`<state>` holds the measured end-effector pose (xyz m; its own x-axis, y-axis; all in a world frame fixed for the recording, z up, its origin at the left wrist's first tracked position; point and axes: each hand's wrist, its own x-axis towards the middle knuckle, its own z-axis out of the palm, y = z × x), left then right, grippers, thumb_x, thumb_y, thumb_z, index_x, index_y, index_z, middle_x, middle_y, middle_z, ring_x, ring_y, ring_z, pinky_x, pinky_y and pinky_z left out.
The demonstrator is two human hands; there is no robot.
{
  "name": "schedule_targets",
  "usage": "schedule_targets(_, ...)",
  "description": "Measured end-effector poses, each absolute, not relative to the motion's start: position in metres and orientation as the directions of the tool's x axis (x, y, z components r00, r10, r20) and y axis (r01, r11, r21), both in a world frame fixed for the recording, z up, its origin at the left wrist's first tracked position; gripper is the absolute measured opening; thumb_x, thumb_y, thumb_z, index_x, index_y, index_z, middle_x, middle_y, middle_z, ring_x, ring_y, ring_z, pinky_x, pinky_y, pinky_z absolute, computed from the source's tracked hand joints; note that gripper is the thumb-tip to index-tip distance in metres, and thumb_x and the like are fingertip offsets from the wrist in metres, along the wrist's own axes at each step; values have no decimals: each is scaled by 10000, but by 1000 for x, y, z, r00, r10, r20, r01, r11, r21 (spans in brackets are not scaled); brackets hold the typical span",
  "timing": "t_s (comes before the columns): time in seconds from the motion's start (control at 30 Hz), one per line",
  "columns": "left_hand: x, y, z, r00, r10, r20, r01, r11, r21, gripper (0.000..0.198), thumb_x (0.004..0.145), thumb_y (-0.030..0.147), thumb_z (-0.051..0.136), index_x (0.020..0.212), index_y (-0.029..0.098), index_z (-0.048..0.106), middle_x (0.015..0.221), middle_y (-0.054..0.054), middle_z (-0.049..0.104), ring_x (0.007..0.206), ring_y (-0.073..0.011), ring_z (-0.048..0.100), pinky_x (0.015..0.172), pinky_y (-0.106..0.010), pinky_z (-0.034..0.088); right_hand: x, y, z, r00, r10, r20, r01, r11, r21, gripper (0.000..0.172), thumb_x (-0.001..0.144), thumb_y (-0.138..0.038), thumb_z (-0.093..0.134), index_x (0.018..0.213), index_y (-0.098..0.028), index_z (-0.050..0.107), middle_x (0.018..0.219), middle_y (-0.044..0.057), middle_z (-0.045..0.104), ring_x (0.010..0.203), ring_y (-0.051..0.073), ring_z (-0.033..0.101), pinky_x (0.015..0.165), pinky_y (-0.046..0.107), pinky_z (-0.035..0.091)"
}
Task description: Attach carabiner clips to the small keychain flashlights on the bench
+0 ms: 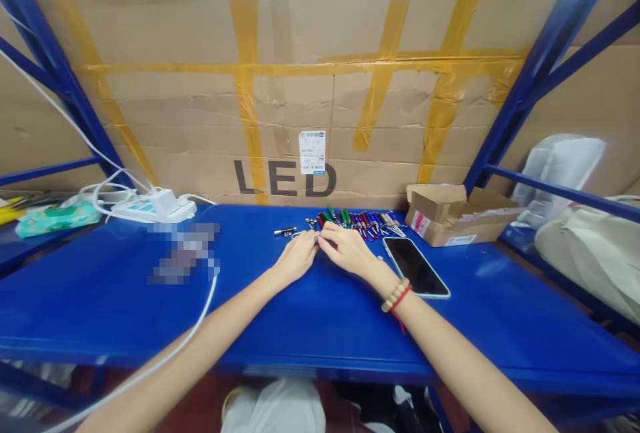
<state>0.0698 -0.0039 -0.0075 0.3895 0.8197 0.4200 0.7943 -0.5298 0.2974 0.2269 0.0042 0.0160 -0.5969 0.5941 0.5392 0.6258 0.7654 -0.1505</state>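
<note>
My left hand (299, 256) and my right hand (347, 248) rest on the blue table (320, 313), fingertips meeting in a pinch around a small metal piece (317, 238) that is too small to name. Just beyond them lies a row of several small coloured keychain flashlights (360, 220), green, purple, red and silver. One silver flashlight (284, 231) lies apart to the left. My right wrist wears a bead bracelet with a red cord (396, 296).
A dark phone (415, 266) lies right of my right hand. An open cardboard box (457, 214) stands at back right. A white power strip (153, 206) with cables sits at back left. A taped cardboard wall marked LED (285, 178) closes the back. Bags (590, 253) lie at far right.
</note>
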Motion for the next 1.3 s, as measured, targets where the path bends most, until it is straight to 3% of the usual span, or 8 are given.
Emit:
schedule_targets(0.33, 57, -9, 3, 328, 809, 488, 702, -554, 447, 204, 923, 273, 320, 964, 180, 497, 989, -64, 589, 947, -181, 536, 860, -318, 423, 227, 2, 24, -543, 576, 610, 592, 779, -208, 342, 943, -283, 314, 705, -166, 530, 784, 28, 515, 655, 98, 496, 620, 201, 367)
schedule_targets(0.57, 50, -8, -2, 420, 816, 396, 647, -576, 500, 231, 925, 310, 300, 933, 183, 492, 937, -60, 617, 865, -180, 585, 771, -289, 441, 223, 0, 21, -598, 622, 505, 590, 769, -248, 346, 946, -343, 302, 743, -182, 532, 792, 21, 512, 679, 110, 506, 647, 219, 393)
schedule_targets(0.73, 48, -11, -2, 452, 821, 349, 685, -570, 453, 229, 924, 298, 288, 963, 190, 486, 909, -59, 639, 830, -187, 610, 708, -277, 442, 225, -3, 24, -643, 644, 415, 583, 763, -279, 352, 952, -351, 285, 743, -183, 513, 775, 17, 514, 689, 116, 500, 657, 230, 396)
schedule_targets(1.0, 61, -25, 2, 350, 888, 298, 837, -439, 325, 230, 924, 261, 289, 1043, 186, 471, 949, -87, 658, 865, -214, 638, 645, -266, 447, 230, 3, 21, -679, 652, 337, 543, 755, -367, 354, 951, -397, 264, 789, -186, 498, 808, 29, 540, 707, 128, 483, 677, 252, 394)
schedule_targets(1.13, 60, -21, 1, 401, 867, 296, 850, -473, 233, 215, 927, 258, 303, 1032, 185, 476, 966, -83, 658, 861, -205, 637, 644, -257, 450, 231, 7, 16, -686, 665, 294, 492, 722, -487, 384, 935, -454, 276, 768, -180, 486, 777, 20, 521, 690, 123, 453, 668, 251, 381)
schedule_targets(1.3, 54, -15, -1, 461, 824, 328, 829, -532, 172, 223, 931, 273, 304, 981, 173, 498, 940, -73, 653, 845, -193, 629, 644, -246, 443, 229, 9, 9, -669, 705, 235, 410, 614, -674, 424, 915, -519, 262, 746, -179, 449, 617, -39, 382, 562, 93, 342, 562, 229, 332)
